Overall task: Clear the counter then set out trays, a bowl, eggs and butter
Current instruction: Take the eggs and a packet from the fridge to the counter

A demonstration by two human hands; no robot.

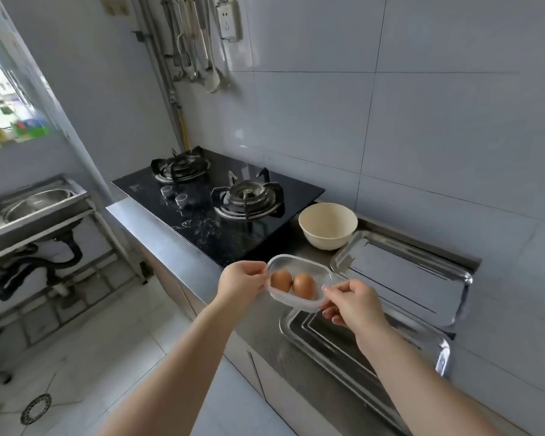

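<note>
A clear plastic container [296,262] with two brown eggs [291,283] inside hangs above the counter's front edge. My left hand [241,283] pinches its left rim and my right hand [353,305] pinches its right rim. Behind it on the counter stands a cream bowl [328,225]. To the right lie two shiny steel trays, one further back [403,275] and one nearer [359,354], side by side. No butter is in view.
A black two-burner gas hob [214,196] takes up the counter's left part. Utensils [195,42] hang on the tiled wall above. A steel sink [35,202] on a frame stands at the left across the floor.
</note>
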